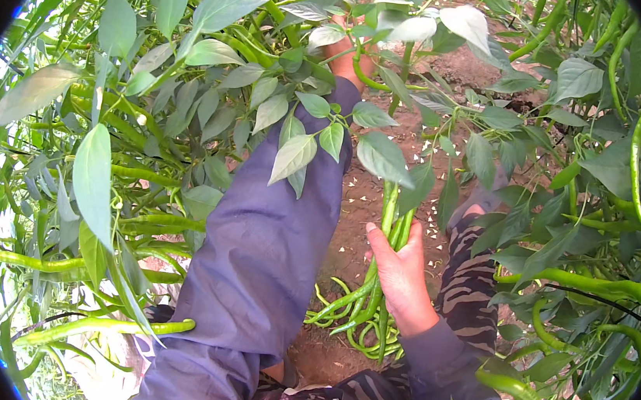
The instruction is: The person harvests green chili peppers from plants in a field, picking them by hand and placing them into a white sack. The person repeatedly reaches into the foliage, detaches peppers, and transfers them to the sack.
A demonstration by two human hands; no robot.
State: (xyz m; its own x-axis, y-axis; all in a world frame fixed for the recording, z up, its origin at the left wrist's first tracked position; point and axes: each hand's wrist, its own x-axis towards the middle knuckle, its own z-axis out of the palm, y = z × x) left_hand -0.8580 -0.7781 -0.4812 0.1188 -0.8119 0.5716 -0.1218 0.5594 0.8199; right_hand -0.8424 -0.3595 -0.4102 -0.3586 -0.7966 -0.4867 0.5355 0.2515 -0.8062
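Observation:
My right hand [406, 273], low and right of centre, is closed around a bunch of long green chili peppers [389, 230] that hang down through the fist. Beneath it, a heap of green chili peppers [362, 336] lies on the soil. My left arm, in a blue sleeve, stretches up the picture; my left hand [350, 54] is among the leaves at the top centre, its fingers mostly covered by foliage. A curved green pepper [363, 73] hangs by the left wrist. Whether the left hand holds anything is hidden.
Pepper plants with hanging fruit [136, 172] crowd the left side, and more plants with peppers [531, 395] stand at the right. Leaves [383, 157] hang over the middle. Between the rows runs bare reddish soil [358, 204] with small pale flecks. A white object [104, 362] lies at the lower left.

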